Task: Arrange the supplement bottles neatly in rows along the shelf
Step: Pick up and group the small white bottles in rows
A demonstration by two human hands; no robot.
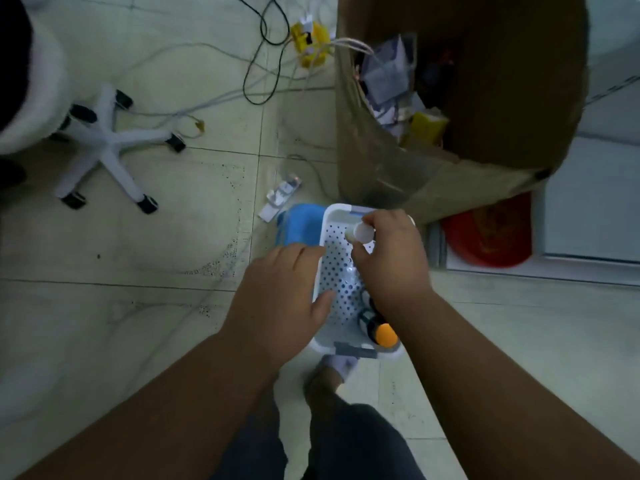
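Note:
A white perforated basket (pixel 337 216) sits in front of me above the tiled floor. My left hand (pixel 280 299) grips its left rim, fingers curled over the edge and thumb inside. My right hand (pixel 388 265) reaches into the basket and pinches a small white supplement bottle (pixel 362 233) near the far end. At the near right corner lies a dark bottle with an orange cap (pixel 384 334), and another dark bottle (pixel 367 317) is partly hidden under my right wrist. No shelf is in view.
A large open cardboard box (pixel 433 174) of papers stands just beyond the basket. A blue object (pixel 299 226) lies under the basket's left side. A white swivel chair base (pixel 107 143), loose cables (pixel 263 64), a yellow power strip (pixel 308 43) and a red item (pixel 491 233) crowd the floor.

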